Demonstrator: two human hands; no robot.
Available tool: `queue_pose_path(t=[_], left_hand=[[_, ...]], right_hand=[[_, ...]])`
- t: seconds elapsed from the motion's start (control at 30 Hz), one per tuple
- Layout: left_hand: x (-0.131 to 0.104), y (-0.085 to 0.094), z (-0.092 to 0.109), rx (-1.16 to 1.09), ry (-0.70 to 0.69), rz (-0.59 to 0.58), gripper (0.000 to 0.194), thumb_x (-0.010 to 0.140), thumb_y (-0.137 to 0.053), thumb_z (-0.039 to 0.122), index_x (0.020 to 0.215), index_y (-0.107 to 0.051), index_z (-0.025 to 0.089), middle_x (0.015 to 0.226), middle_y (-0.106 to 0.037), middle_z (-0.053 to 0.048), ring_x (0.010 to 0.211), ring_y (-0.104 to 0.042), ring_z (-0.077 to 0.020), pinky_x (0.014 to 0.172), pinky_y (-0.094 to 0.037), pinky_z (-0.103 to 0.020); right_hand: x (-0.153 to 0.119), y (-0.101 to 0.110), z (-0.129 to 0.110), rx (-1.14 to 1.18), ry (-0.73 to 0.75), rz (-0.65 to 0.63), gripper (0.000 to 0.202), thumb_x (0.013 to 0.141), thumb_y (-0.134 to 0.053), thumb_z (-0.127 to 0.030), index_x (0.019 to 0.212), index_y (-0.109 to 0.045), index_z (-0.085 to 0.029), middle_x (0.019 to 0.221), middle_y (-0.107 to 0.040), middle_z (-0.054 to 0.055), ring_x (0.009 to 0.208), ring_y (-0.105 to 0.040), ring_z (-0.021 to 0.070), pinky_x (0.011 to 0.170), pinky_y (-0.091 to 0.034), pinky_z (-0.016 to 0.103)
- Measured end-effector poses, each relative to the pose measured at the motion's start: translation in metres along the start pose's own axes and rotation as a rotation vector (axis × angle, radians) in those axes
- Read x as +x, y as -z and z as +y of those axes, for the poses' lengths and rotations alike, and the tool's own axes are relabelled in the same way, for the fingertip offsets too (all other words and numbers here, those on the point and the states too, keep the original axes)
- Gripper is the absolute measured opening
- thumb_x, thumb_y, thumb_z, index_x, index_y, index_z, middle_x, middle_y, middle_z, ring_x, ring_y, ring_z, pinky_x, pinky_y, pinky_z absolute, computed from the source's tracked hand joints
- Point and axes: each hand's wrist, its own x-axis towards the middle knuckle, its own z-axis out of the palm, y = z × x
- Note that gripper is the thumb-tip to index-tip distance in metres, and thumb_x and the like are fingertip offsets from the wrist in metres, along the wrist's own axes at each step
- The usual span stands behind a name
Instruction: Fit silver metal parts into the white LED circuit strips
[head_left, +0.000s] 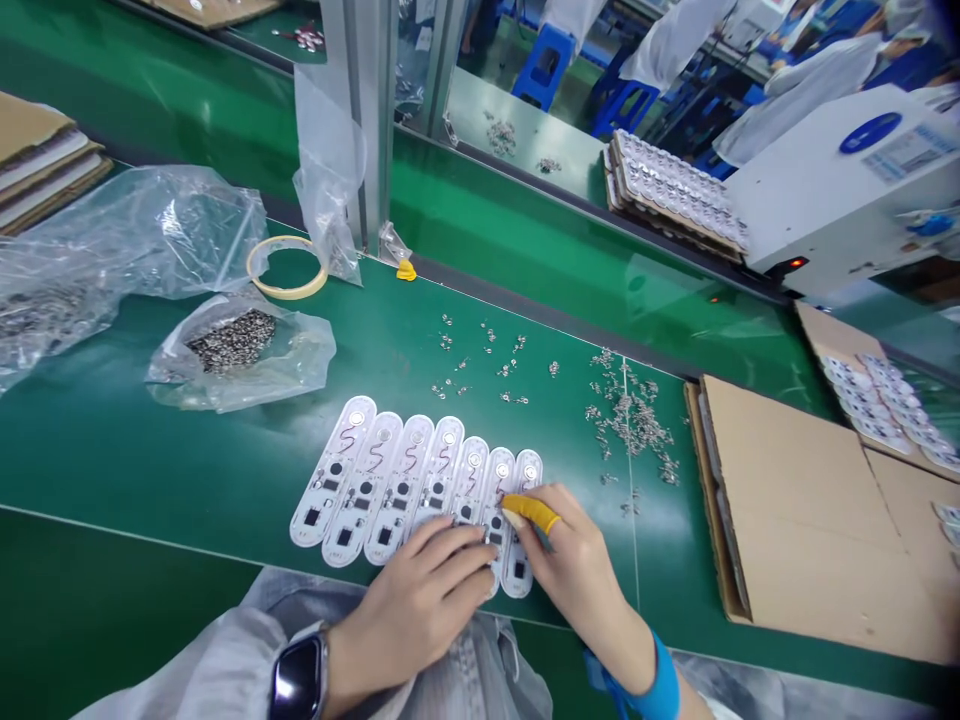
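Seven white, elongated plastic housings (444, 465) lie near the front edge of the green tabletop (247, 470), green surface separating them from flat brown cardboard (795, 510) toward the right end. The left hand (424, 600), fingers loosely extended, overlaps the row's lower middle; the right hand (574, 550), index finger in a yellow cot (534, 511), touches the sixth from left, grasp impossible to tell.

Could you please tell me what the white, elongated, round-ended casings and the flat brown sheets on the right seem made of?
The white casings: probably smooth moulded plastic, from their matching rounded outlines. The brown sheets: apparently matte cardboard, from their dull tan surface and thick edges.
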Motion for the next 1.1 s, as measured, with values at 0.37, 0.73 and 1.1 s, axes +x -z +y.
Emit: queue_pose_path(t=[0.37, 0.73, 1.1], left_hand=[[-0.002, -0.003, -0.001, 0.029, -0.009, 0.021, 0.02, 0.093, -0.044, 0.013, 0.094, -0.063, 0.018, 0.113, -0.064, 0.002, 0.112, -0.051, -0.0149, 0.106, -0.031, -0.035], [-0.003, -0.007, -0.001, 0.017, -0.024, 0.079, 0.025, 0.097, -0.038, 0.016, 0.099, -0.064, 0.017, 0.11, -0.065, 0.002, 0.109, -0.052, -0.0147, 0.108, -0.026, -0.033], [0.002, -0.01, -0.003, 0.073, -0.047, 0.182, 0.032, 0.098, -0.034, 0.019, 0.09, -0.065, 0.019, 0.105, -0.068, 0.004, 0.104, -0.056, -0.0148, 0.104, -0.03, -0.032]], right_hand=[[0.01, 0.009, -0.013, -0.259, 0.142, -0.086, 0.037, 0.088, -0.04, -0.001, 0.057, -0.049, -0.019, 0.068, -0.054, 0.007, 0.062, -0.043, 0.0174, 0.047, -0.034, 0.028], [0.008, 0.001, -0.026, -0.443, 0.303, -0.09, 0.045, 0.077, -0.035, 0.011, 0.046, -0.05, -0.018, 0.055, -0.05, 0.006, 0.055, -0.044, 0.0174, 0.043, -0.028, 0.03], [0.114, 0.02, 0.042, -0.179, -0.171, -0.118, 0.012, 0.086, -0.06, -0.02, 0.093, -0.068, -0.016, 0.092, -0.067, 0.009, 0.087, -0.06, 0.0219, 0.075, -0.048, 0.034]])
